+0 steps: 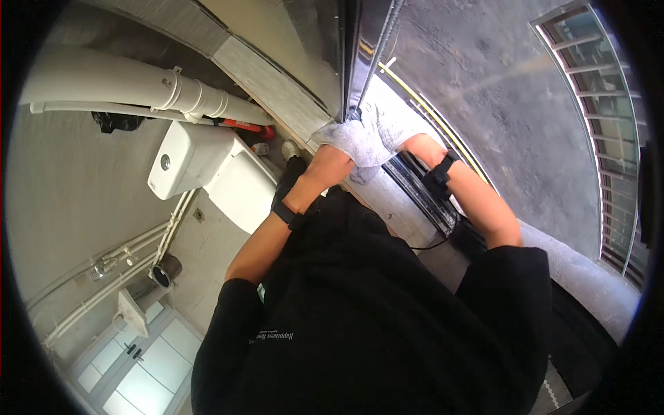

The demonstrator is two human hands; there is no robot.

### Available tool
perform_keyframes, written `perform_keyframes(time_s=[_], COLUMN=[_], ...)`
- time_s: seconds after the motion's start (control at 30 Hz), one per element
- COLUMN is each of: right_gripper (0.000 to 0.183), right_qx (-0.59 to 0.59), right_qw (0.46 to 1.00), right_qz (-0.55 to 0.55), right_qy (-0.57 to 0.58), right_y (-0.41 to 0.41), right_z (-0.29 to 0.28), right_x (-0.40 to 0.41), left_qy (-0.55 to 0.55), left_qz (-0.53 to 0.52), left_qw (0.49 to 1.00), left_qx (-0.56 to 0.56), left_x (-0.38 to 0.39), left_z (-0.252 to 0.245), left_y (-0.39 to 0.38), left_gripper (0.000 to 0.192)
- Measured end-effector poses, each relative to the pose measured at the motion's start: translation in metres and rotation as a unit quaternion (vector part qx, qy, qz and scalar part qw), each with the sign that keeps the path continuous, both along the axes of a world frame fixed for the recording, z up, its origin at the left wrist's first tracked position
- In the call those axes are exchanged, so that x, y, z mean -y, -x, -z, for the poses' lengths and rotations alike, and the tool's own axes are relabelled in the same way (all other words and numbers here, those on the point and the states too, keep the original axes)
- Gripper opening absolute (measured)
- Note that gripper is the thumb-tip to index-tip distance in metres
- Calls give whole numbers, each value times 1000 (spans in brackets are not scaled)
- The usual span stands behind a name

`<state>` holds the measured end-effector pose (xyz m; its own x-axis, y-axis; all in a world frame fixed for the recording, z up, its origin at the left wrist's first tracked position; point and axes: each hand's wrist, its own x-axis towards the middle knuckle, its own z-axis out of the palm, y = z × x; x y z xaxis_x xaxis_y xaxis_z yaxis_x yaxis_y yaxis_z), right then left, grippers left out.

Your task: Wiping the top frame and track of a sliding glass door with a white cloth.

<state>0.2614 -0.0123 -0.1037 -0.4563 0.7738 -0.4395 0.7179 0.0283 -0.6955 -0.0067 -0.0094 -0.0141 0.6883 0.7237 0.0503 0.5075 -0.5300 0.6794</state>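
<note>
A light grey cloth [378, 129] is bunched at the foot of a dark-framed window sash [348, 62]. My left hand [332, 165] grips its near left part, with the fingers curled into the fabric. My right hand [424, 148] holds the right side, where the cloth hides most of the fingers. Just below the cloth run the dark metal window tracks [420, 192], set into the pale sill [280, 88]. Each wrist wears a black strap.
On the left stands a white toilet [228, 181] beneath a thick white pipe [129, 85]. An orange-and-black tool [241, 124] lies behind it. A dark cable [433, 245] crosses the sill at right. Outside are a grey wall [467, 88] and a barred window [596, 104].
</note>
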Motion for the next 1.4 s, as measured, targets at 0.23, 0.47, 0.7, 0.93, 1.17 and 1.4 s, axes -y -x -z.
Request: perform_keyframes(time_s=[0.23, 0.47, 0.7, 0.93, 1.17, 1.4], right_gripper=[29, 20, 27, 23, 29, 22], right_qx=[-9, 47, 66, 30, 66, 13], right_qw=[1000, 995, 998, 996, 998, 979], right_qz=[-1, 87, 6, 31, 14, 87], right_qy=[20, -26, -22, -78, 8, -182], right_y=[-6, 16, 10, 0, 0, 35], right_z=[23, -58, -45, -23, -12, -50], right_x=[4, 6, -8, 9, 3, -2], left_qy=[64, 40, 15, 42, 21, 54], left_qz=[-8, -1, -17, 3, 19, 19], left_qw=[996, 997, 999, 996, 997, 997], left_qx=[-59, -69, -40, -72, -68, -52], left_x=[3, 3, 3, 5, 2, 0], left_z=[5, 13, 6, 5, 1, 6], left_y=[1, 3, 2, 3, -2, 5], left_gripper=[35, 37, 37, 36, 37, 40])
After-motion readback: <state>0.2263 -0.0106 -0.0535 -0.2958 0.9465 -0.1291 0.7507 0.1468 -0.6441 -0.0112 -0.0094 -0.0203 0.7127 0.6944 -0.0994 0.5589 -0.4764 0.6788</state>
